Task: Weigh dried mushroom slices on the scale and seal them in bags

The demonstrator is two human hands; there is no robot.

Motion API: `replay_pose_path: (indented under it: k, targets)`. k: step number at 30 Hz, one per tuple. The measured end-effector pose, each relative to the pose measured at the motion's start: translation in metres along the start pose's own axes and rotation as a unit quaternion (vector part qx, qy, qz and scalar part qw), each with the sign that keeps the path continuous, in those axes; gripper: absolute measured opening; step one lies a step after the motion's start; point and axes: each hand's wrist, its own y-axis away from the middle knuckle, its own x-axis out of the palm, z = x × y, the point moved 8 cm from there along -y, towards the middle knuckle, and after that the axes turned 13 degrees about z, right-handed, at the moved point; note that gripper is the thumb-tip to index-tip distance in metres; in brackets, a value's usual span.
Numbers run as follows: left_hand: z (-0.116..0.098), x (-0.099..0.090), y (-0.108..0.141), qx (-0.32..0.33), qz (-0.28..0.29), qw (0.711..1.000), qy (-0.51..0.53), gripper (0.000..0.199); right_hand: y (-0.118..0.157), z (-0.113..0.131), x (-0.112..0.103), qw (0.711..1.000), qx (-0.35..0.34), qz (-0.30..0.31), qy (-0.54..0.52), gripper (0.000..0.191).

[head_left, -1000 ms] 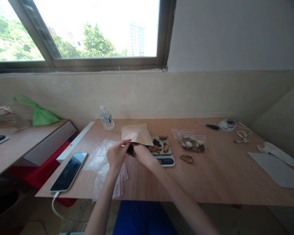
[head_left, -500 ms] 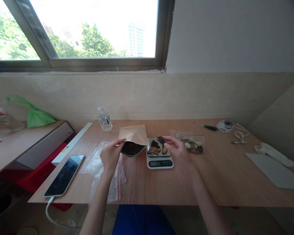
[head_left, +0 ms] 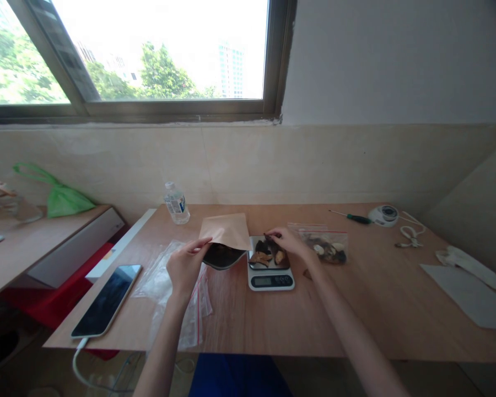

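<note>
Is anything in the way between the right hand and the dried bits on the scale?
Nothing visible: the right hand is at the digital kitchen scale, touching a dark dried mushroom piece.

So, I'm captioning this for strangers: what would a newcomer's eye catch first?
Probably the bright window across the upper left. Near mid-frame, the left hand holds a brown paper bag with its mouth open, and right of it the right hand is at dried pieces on a white scale. A green bag stands out at far left.
</note>
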Motion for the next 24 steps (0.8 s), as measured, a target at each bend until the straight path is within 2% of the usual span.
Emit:
replay_pose_path:
  k: [5, 10, 13, 19, 24]
  targets:
    - [-0.001, 0.000, 0.001, -0.002, 0.005, 1.000, -0.005, 0.023, 0.006, 0.000, 0.000, 0.998, -0.021, -0.042, -0.050, 0.028]
    - [-0.004, 0.001, 0.002, 0.010, 0.007, 1.000, -0.001, 0.022, 0.012, -0.029, -0.017, 0.977, -0.014, -0.165, -0.134, 0.029]
    - [-0.004, 0.005, 0.002, 0.019, 0.008, 1.000, -0.006, 0.021, 0.023, -0.046, -0.021, 0.968, 0.003, -0.202, -0.152, 0.030]
    - [0.010, 0.021, 0.001, 0.022, 0.033, 0.999, -0.036, 0.021, 0.078, -0.050, -0.011, 0.969, 0.022, -0.217, -0.114, 0.029]
    - [0.027, 0.038, 0.000, 0.018, 0.056, 0.996, -0.073, 0.025, 0.131, -0.045, 0.000, 0.964, 0.049, -0.261, -0.010, 0.029]
